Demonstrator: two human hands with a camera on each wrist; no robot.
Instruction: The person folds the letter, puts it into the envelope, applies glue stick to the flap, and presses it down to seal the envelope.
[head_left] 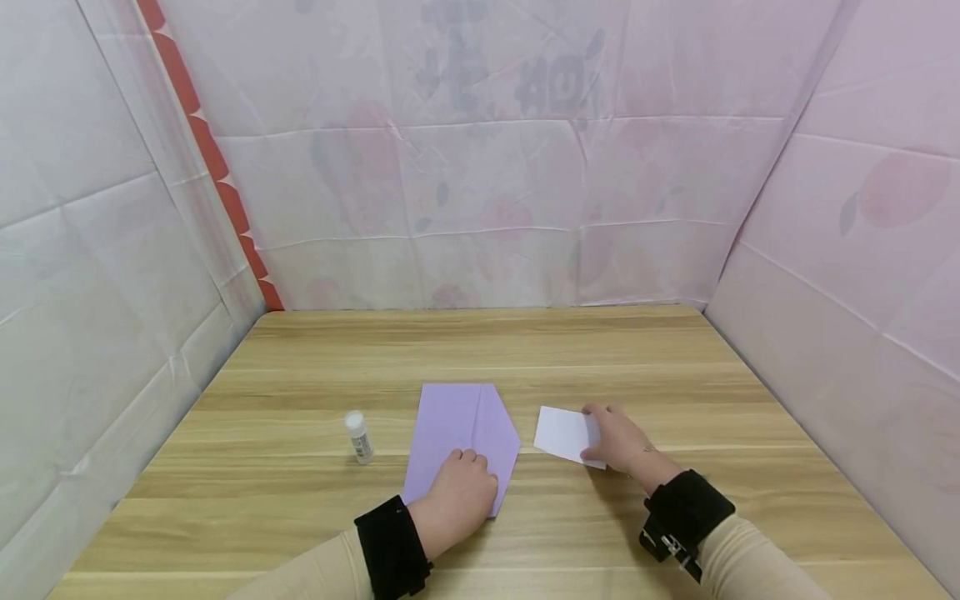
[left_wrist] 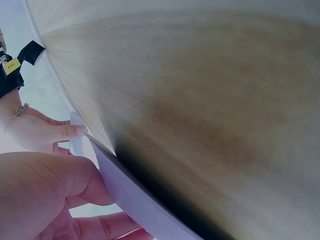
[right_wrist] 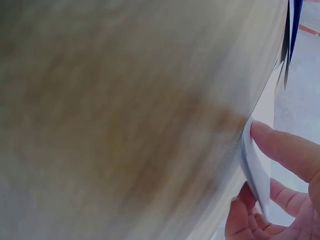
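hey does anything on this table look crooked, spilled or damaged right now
Nothing stands out. The purple folded paper lies flat under the left hand, the white card sits slightly angled under the right hand, and the small glue stick stands upright to the left. No spills or tears are visible on the wooden table.

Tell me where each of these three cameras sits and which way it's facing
Head: worn on the head, facing forward and down at the wooden table; both forearms, left hand on purple paper, right hand on white card.
Left wrist: low by the table, looking past the left hand along the purple paper.
Right wrist: low by the table; right fingers pinch the white card.
Shared: table, papers.
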